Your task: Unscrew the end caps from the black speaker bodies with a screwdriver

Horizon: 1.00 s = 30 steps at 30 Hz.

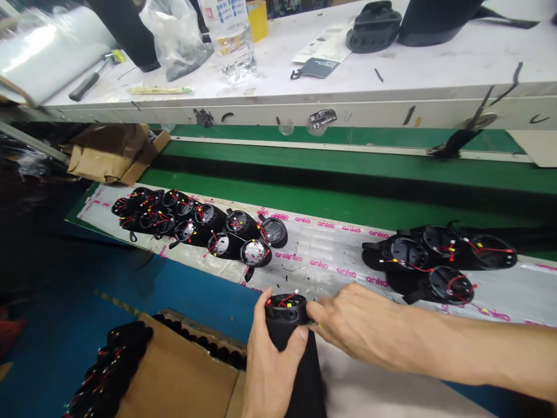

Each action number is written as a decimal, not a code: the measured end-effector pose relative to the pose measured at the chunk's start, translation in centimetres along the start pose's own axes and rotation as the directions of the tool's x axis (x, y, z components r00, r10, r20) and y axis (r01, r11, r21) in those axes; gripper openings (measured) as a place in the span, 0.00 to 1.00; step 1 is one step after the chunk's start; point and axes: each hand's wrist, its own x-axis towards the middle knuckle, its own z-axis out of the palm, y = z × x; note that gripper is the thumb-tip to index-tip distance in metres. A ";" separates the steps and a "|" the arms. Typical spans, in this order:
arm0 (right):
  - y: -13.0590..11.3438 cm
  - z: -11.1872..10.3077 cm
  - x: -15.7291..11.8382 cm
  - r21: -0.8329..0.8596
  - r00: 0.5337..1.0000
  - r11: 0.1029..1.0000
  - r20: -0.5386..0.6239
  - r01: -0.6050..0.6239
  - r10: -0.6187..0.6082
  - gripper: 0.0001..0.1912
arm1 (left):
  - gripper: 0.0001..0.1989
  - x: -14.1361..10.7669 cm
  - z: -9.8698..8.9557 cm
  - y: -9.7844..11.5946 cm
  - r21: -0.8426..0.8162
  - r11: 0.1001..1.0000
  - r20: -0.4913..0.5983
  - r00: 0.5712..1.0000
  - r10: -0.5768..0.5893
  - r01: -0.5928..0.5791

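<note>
Apparently gripping the black tube (310,371) with the left hand (274,348) curled round its collar (285,316), just before the printed sheet (322,244), probably to keep the wired opening (285,301) facing up; touching the collar's right side with the right hand (343,322); cannot tell whether pinching or only pressing.

We have 1 tube (308,371) between our left hand (272,363) and right hand (350,325); behind it, on the bench (322,247), lie 1 left group (204,213) and 1 right group (450,284).
</note>
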 end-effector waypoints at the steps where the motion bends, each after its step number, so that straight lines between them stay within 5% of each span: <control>1: -0.1 -0.1 0.0 -0.012 1.000 1.000 -0.001 -0.005 0.005 0.08 | 0.38 -0.1 0.1 0.0 0.004 1.000 -0.008 1.000 -0.005 0.006; 11: 0.1 -1.8 1.4 0.018 0.953 0.999 0.299 0.044 -0.047 0.10 | 0.37 0.4 0.6 -2.5 0.075 0.997 -0.006 1.000 0.031 -0.030; 15: 0.7 -1.0 2.0 0.152 0.962 0.987 0.274 -0.047 0.004 0.05 | 0.38 0.9 0.1 -2.2 -0.012 0.999 -0.007 0.999 0.042 -0.042; 19: 1.4 -0.2 2.2 0.447 0.968 0.865 0.196 -0.229 0.155 0.14 | 0.40 0.9 -0.5 -1.6 -0.218 0.976 0.031 0.999 0.027 -0.020; 23: 1.8 -0.5 2.0 0.562 0.911 0.719 0.200 -0.408 0.361 0.18 | 0.41 1.5 -0.7 -2.5 -0.301 0.953 0.032 0.999 -0.003 0.013; 30: 1.9 -0.5 2.9 0.678 0.917 0.618 0.264 -0.397 0.300 0.23 | 0.45 2.9 -1.4 -4.3 -0.614 0.775 0.191 0.981 -0.039 0.150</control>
